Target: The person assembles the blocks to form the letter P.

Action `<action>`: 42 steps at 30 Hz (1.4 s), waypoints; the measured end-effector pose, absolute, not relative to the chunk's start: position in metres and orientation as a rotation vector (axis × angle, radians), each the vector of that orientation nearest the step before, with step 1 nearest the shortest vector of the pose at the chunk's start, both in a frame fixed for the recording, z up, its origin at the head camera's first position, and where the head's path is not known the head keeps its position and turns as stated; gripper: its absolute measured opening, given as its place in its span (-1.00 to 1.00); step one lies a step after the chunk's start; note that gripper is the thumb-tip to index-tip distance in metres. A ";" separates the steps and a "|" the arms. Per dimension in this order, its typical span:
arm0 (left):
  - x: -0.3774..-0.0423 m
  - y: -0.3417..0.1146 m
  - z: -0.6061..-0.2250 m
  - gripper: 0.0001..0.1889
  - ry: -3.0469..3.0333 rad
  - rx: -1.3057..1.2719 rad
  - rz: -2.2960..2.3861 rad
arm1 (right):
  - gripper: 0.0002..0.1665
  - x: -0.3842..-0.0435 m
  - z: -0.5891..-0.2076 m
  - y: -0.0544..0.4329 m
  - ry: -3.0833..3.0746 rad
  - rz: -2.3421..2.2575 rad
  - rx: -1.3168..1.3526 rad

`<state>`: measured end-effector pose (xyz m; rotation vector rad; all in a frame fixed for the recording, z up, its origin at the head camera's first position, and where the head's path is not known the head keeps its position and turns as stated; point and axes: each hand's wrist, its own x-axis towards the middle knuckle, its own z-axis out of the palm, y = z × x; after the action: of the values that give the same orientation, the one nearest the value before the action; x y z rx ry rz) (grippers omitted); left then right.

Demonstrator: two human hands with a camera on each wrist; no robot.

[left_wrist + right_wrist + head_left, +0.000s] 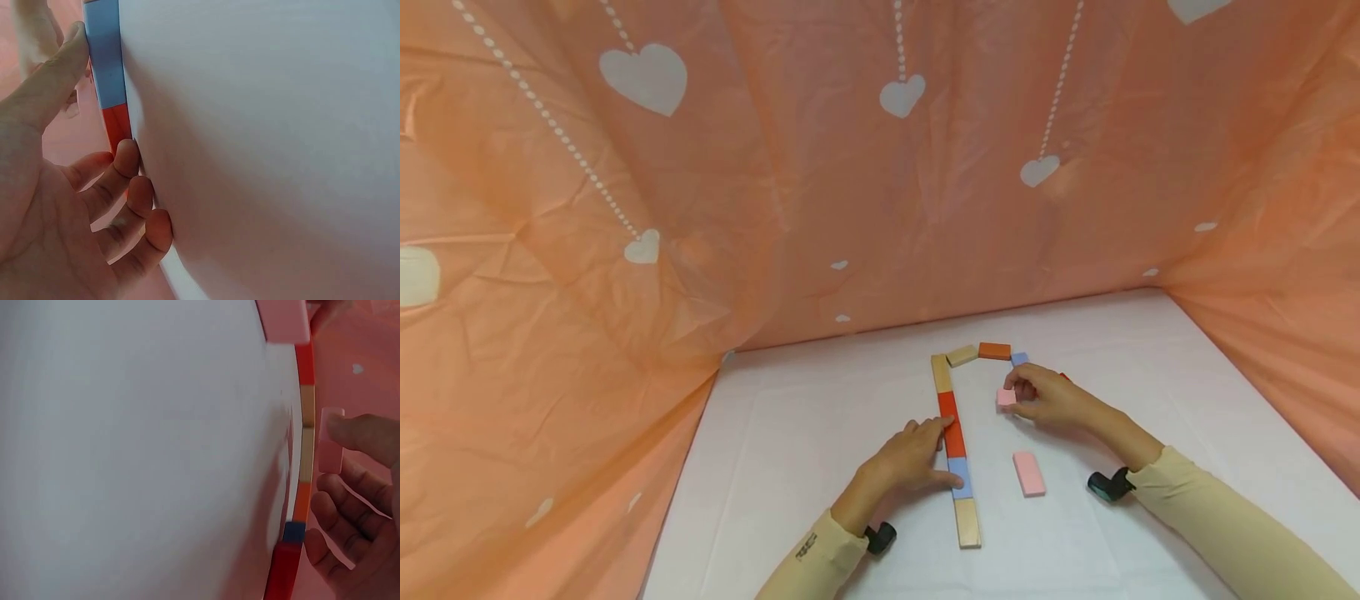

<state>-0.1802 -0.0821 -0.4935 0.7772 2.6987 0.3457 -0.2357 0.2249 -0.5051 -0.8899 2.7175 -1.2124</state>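
My right hand [1047, 397] pinches a small pink block [1006, 400] between thumb and fingers. In the right wrist view that pink block [330, 461] is held at its thumb side. My left hand [908, 460] rests along a straight row of blocks, its thumb at the light blue block [958, 467] and its fingertips at the red stretch [955, 439]. A plain wooden block [967, 525] forms the near end of this row, another wooden block [942, 375] the far end. Between the hands, nearer the front, a second pink block [1028, 474] lies flat on the table.
From the row's far end, a wooden block [962, 356], an orange block [994, 351] and a blue block [1019, 358] curve rightward. A red block [1064, 377] is mostly hidden behind my right hand. Orange sheeting with white hearts [902, 96] borders the white tabletop [790, 433].
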 end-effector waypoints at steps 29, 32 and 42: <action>-0.183 -0.083 -0.496 0.11 2.707 0.796 0.360 | -0.68 -0.238 -0.507 0.171 2.708 -0.967 -0.831; -0.183 -0.084 -0.497 0.11 2.709 0.794 0.360 | -0.68 -0.240 -0.509 0.168 2.715 -0.947 -0.821; -0.184 -0.085 -0.498 0.12 2.698 0.799 0.370 | -0.68 -0.241 -0.509 0.161 2.713 -0.908 -0.821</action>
<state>-0.1839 -0.0848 -0.4981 0.7994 2.6983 0.3702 -0.2405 0.1610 -0.5088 -0.8205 2.7130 -0.9081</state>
